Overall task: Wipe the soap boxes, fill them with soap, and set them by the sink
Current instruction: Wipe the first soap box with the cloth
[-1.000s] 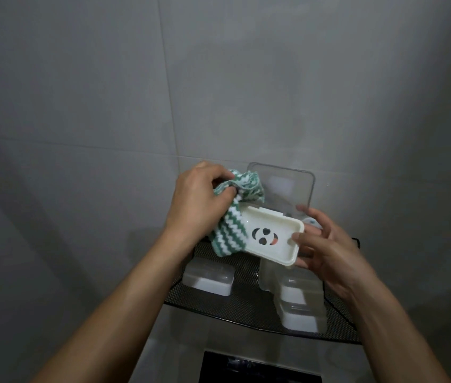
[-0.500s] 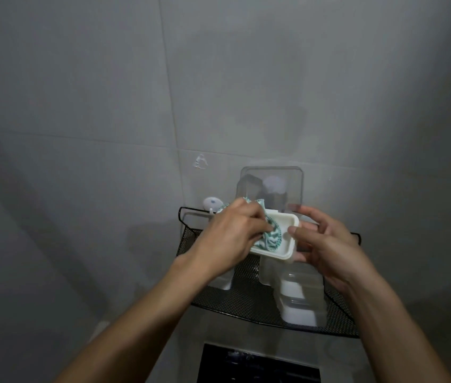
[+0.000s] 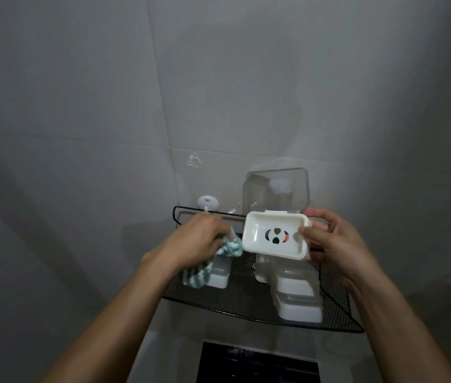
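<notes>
My right hand [image 3: 332,244] holds a white soap box [image 3: 275,235] by its right end, thumb on the rim. The box's clear lid [image 3: 276,190] stands open behind it, and drain holes show in its tray. My left hand [image 3: 199,239] grips a green-and-white striped cloth [image 3: 205,264] just left of the box, touching its left edge at most. A closed white soap box [image 3: 218,273] sits on the black mesh shelf [image 3: 240,294] under my left hand. Two more closed boxes [image 3: 298,297] are stacked on the shelf's right side.
The mesh shelf is fixed to a grey tiled wall [image 3: 108,106]. A white round hook [image 3: 207,202] sticks to the wall at the shelf's back left. A dark rectangular object [image 3: 257,363] lies below the shelf at the bottom edge.
My left hand has drawn the cloth out of the soap box tray and moved left and down. The tray, covered by the cloth half a second ago, now shows its drain holes.
</notes>
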### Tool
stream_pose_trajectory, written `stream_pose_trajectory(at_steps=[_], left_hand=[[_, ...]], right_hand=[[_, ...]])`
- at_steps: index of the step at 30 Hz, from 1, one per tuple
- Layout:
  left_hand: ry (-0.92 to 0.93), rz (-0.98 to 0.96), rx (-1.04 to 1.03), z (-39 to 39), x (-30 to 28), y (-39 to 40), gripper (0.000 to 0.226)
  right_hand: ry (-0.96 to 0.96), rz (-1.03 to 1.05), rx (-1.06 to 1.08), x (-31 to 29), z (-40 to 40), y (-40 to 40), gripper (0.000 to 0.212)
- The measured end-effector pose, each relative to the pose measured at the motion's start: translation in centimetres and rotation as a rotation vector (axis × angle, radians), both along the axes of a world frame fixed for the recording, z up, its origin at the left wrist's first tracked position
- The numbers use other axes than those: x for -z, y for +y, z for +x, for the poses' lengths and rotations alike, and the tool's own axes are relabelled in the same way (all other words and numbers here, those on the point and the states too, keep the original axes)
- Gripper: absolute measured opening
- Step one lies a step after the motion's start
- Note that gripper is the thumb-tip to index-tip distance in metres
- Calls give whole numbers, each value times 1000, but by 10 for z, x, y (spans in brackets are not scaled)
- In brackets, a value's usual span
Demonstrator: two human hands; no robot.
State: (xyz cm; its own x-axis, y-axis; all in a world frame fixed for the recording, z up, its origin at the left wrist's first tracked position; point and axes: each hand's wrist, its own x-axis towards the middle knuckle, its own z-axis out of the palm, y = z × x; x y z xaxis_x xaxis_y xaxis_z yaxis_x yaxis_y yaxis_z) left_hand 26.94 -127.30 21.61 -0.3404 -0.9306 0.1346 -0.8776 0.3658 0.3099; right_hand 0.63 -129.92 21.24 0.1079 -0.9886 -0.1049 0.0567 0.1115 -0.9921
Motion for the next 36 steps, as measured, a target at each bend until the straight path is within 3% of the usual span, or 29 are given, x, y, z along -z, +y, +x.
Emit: stream_pose_trajectory(at_steps=[8, 10, 13, 17, 21, 26, 31, 36], left_hand=[[-59, 192, -107, 22, 32, 1, 21], [121, 106, -195, 26, 22, -2, 19], [367, -170, -299, 28, -6, -7, 30], [347, -196, -149, 16, -42, -9, 50], [328, -46, -121, 7, -52, -11, 21], [709, 174, -229, 6, -37, -8, 4], [1060, 257, -369, 6, -21, -2, 8], [1508, 519, -338, -4, -4, 12, 11]], right_hand=[[93, -58, -55, -4, 5, -5, 29], [120, -67, -75, -4, 6, -6, 29], [191, -78, -141, -8, 8, -9, 30], [241, -80, -274, -19, 14, -11, 31], [197, -108, -257, -22, 18, -13, 30], [157, -133, -101, -19, 11, -17, 32], [-8, -69, -2, -14, 3, -13, 65], [-294, 112, -167, 3, 7, 2, 48]])
